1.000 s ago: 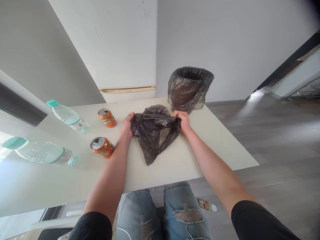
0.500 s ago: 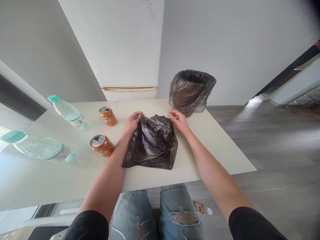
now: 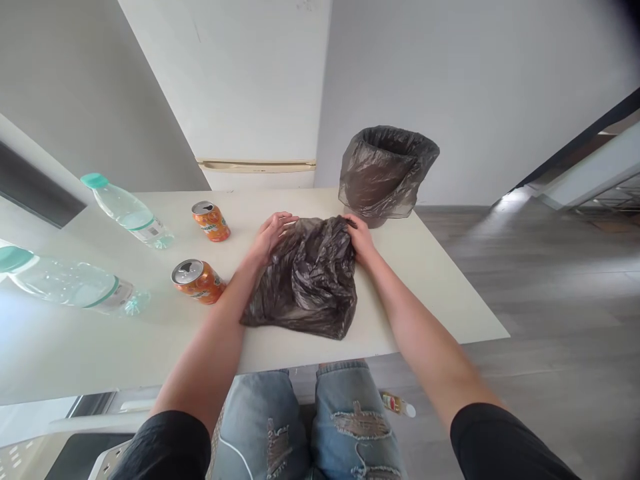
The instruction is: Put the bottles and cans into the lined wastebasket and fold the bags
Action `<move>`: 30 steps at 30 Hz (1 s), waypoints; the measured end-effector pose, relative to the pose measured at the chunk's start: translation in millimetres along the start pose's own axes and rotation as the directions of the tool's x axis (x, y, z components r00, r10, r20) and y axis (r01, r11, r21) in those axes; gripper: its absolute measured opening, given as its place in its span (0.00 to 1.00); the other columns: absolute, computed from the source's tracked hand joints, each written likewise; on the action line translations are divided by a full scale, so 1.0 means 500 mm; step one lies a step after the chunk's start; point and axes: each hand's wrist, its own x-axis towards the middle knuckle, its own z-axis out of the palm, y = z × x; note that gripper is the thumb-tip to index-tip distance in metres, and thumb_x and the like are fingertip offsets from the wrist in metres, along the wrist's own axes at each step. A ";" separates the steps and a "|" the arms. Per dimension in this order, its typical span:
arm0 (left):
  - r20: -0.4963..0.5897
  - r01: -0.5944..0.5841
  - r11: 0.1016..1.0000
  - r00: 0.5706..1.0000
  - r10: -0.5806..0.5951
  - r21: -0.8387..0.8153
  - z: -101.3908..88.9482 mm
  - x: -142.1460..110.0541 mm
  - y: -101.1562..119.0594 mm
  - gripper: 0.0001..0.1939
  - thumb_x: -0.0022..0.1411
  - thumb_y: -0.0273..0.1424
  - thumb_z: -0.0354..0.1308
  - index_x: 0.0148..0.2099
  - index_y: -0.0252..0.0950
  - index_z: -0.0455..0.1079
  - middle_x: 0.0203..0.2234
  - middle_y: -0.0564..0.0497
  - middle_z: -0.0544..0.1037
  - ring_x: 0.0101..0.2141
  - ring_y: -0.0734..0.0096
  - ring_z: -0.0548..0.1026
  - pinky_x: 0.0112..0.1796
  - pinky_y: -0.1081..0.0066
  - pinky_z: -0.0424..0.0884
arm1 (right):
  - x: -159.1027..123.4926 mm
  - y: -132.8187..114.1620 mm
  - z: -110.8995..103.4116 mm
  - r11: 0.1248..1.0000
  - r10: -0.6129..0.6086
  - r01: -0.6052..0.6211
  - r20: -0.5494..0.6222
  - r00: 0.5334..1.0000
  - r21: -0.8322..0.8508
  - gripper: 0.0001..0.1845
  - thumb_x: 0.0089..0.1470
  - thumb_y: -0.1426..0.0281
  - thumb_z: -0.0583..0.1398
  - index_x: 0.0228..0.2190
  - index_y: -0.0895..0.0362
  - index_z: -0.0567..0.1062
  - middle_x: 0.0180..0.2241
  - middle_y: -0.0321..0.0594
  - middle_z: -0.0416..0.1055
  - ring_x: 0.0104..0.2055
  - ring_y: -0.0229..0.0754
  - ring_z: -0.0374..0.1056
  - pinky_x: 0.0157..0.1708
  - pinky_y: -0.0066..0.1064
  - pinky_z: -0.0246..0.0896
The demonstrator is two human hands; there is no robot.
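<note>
A crumpled dark plastic bag (image 3: 315, 280) lies on the white table in front of me. At its upper left edge my left hand (image 3: 273, 235) rests with fingers stretched out and slightly apart, touching the plastic. My right hand (image 3: 359, 239) has its fingers bent round the bag's upper right corner, partly hidden by the plastic. Just beyond that hand stands a bin (image 3: 373, 222) lined with a second dark bag (image 3: 385, 173). Left of my left arm are two opened orange soda cans, a nearer can (image 3: 199, 283) and a farther can (image 3: 212, 223).
Two clear plastic bottles with turquoise caps, a farther bottle (image 3: 127, 212) and a nearer bottle (image 3: 75, 283), lie at the left of the table (image 3: 430, 287). A white fridge (image 3: 255, 100) stands behind it. On the floor lies a small labelled bottle (image 3: 397, 404).
My left hand has spread its fingers over the bag's edge. My right hand has closed in on the upper right corner, and the bag's top has spread out wider. The view has shifted slightly.
</note>
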 end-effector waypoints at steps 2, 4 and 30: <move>0.000 -0.014 1.000 1.000 0.014 0.002 0.004 -0.006 0.004 0.34 0.59 0.64 0.68 0.52 0.41 0.78 0.58 0.41 0.81 0.58 0.53 0.78 0.51 0.62 0.76 | 0.009 0.009 -0.006 1.000 0.004 -0.003 -0.109 0.994 0.012 0.12 0.49 0.59 0.65 0.34 0.52 0.77 0.35 0.35 0.76 0.42 0.46 0.69 0.44 0.35 0.67; -0.012 -0.037 0.997 0.999 0.038 0.067 0.009 -0.014 0.016 0.31 0.60 0.62 0.68 0.51 0.42 0.79 0.59 0.42 0.80 0.60 0.52 0.77 0.49 0.63 0.76 | 0.015 0.014 -0.010 1.000 0.006 -0.005 -0.140 0.990 0.010 0.13 0.49 0.57 0.65 0.33 0.52 0.74 0.33 0.34 0.73 0.39 0.44 0.67 0.42 0.33 0.66; 0.263 -0.249 0.105 0.954 -0.144 0.963 0.140 -0.417 0.099 0.29 0.67 0.21 0.54 0.64 0.49 0.76 0.73 0.46 0.67 0.74 0.47 0.60 0.73 0.33 0.55 | -0.052 -0.061 -0.026 0.996 0.035 -0.012 0.282 0.959 -0.083 0.12 0.42 0.61 0.61 0.30 0.53 0.78 0.31 0.35 0.74 0.37 0.46 0.67 0.42 0.36 0.65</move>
